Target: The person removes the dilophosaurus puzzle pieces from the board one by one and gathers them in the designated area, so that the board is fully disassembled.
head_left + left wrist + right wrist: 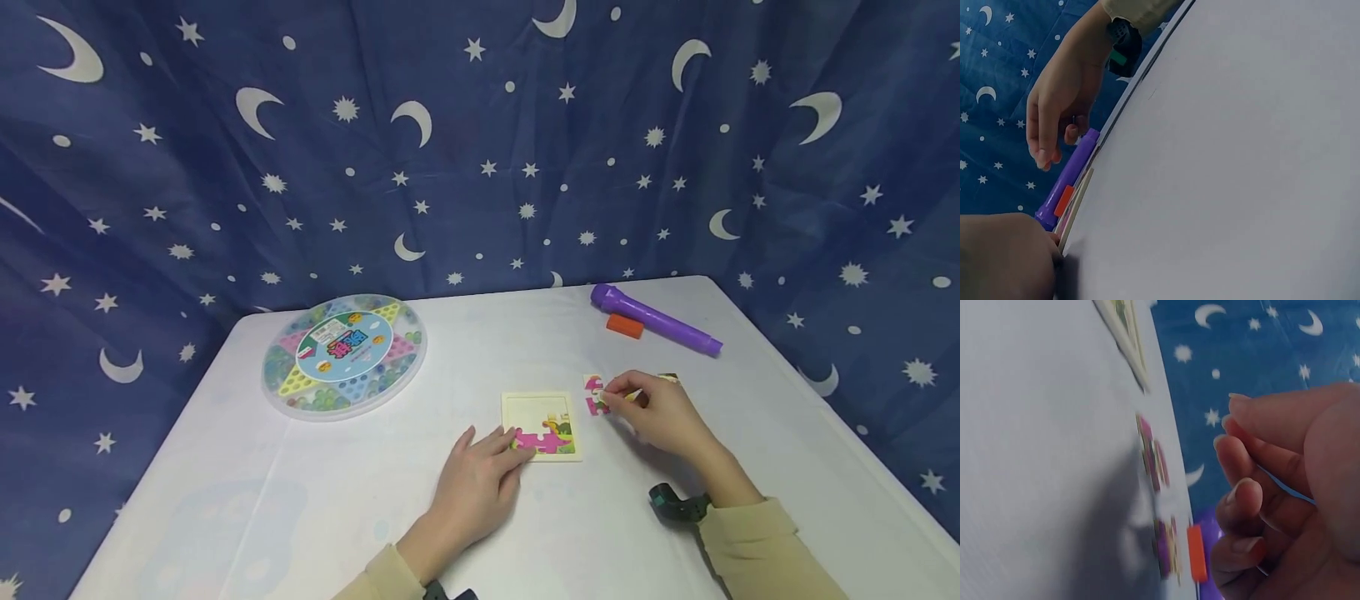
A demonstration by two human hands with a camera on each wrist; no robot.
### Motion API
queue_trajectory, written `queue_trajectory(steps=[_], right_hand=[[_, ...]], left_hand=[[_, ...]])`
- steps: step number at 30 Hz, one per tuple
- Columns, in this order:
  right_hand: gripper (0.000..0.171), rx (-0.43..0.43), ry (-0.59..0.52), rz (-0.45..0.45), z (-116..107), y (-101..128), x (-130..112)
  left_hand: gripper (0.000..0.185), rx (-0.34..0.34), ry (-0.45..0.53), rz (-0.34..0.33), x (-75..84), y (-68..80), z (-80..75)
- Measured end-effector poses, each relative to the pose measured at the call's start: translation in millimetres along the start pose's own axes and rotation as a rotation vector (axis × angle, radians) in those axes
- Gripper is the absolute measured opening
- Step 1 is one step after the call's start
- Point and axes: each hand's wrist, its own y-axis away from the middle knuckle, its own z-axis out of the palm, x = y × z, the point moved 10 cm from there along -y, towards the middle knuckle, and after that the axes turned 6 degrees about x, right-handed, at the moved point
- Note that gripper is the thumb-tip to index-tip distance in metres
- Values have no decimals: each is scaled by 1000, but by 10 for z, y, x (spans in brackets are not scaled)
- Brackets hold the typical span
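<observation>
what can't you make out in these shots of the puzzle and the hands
- Head view: the loose puzzle pieces are partly covered by the right hand; their count and any grip are unclear.
- Head view: left hand fingertips hide a corner of the puzzle frame.
- Right wrist view: pieces blurred, picture unreadable.
- Left wrist view: frame seen edge-on only.
- Head view: game board label too small.

We see a white desk (465,517) bearing a round marble game tray (344,354), puzzle frame (542,426), loose puzzle pieces (596,394), purple flashlight (655,318) and orange block (625,326).
</observation>
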Motion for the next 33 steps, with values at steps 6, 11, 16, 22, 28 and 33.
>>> queue_trajectory(steps=[6,11,16,22,28,33], right_hand=[[15,-80,-36,-58,171,74,-220],[12,-122,-41,-101,290,127,-317],[15,-171,-104,-95,384,155,-360],[19,-176,-144,-93,375,165,-408],[21,-166,-128,-116,351,160,-428],[16,-173,-99,-123,393,168,-395]], left_hand=[[23,15,0,-10,60,56,-57],[20,38,-9,-12,90,86,-96],[18,84,-4,12,122,81,-149],[17,103,24,16,130,57,-158],[24,76,101,35,159,53,-114],[34,-17,92,68,211,87,-13]])
